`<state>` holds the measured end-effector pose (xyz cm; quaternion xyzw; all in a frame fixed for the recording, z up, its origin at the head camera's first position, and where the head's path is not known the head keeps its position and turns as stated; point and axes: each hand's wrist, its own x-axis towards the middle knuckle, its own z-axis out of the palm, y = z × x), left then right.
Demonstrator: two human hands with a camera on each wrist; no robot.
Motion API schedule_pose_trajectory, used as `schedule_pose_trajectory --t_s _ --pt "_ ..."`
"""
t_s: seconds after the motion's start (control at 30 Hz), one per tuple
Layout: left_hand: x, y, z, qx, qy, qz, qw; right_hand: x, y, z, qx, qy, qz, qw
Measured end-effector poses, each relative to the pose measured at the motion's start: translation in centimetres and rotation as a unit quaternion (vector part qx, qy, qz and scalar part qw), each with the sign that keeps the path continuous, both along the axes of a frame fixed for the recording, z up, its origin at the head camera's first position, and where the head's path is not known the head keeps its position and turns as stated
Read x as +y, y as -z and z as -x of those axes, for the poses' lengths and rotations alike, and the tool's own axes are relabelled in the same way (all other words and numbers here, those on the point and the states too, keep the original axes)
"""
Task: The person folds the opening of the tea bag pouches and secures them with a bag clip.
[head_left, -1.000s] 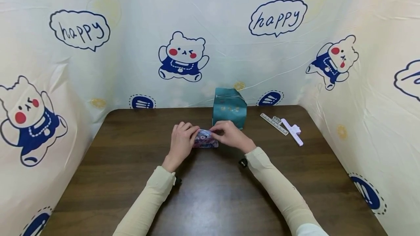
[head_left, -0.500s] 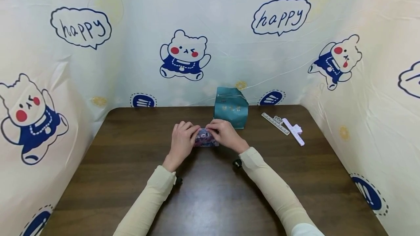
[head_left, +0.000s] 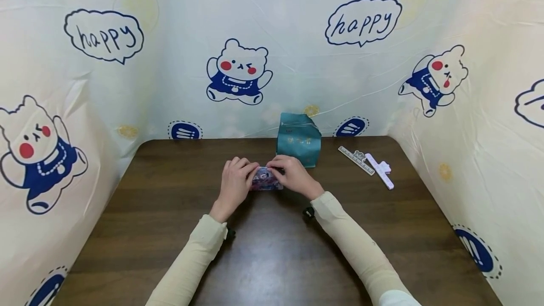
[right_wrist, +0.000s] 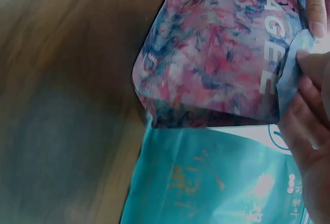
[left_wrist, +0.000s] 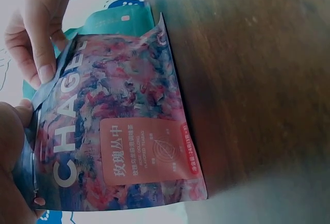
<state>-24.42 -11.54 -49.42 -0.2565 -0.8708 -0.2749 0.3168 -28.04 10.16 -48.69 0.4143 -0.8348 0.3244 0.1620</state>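
A tea pouch (head_left: 266, 181) with a pink and blue painted pattern and "CHAGEE" lettering stands upright on the table between the two hands. My left hand (head_left: 235, 179) pinches the left end of its top edge with thumb and fingers. Close beside it, my right hand (head_left: 296, 176) pinches the right part of the same edge. In the right wrist view, a bluish top strip (right_wrist: 295, 72) of the pouch is folded over under the right thumb. The left wrist view shows the printed front (left_wrist: 126, 95) facing the person, with a pink label (left_wrist: 149, 152).
Behind the right hand stands a teal bag (head_left: 299, 140) with gold lettering. To its right lie a clear ruler-like clip (head_left: 356, 160) and a lilac clip (head_left: 379, 171), close together on the brown table (head_left: 170, 192). A printed cloth (head_left: 293, 74) hangs around the table.
My right hand has slid a little left along the pouch's top edge, nearer the left hand. The left hand keeps its grip in place.
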Motion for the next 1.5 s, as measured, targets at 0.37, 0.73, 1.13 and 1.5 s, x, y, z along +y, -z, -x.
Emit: schedule_pose_trajectory --t_s 0.37,0.73,1.13,1.5 --pt "-0.1 0.3 0.1 -0.005 -0.002 -0.003 1.0 1.0 0.7 -0.3 -0.014 0.008 0.017 0.9997" --pt "-0.2 0.4 0.3 0.007 -0.008 0.002 0.9999 1.4 1.3 0.3 -0.003 -0.023 0.041 0.9989" --pt "-0.1 0.2 0.3 0.008 -0.007 -0.002 0.9999 2.3 0.1 0.1 -0.07 -0.031 -0.008 0.9971" --pt "-0.1 0.2 0.4 0.006 -0.004 0.005 1.0 2.4 0.4 0.7 -0.066 -0.034 0.011 0.9972"
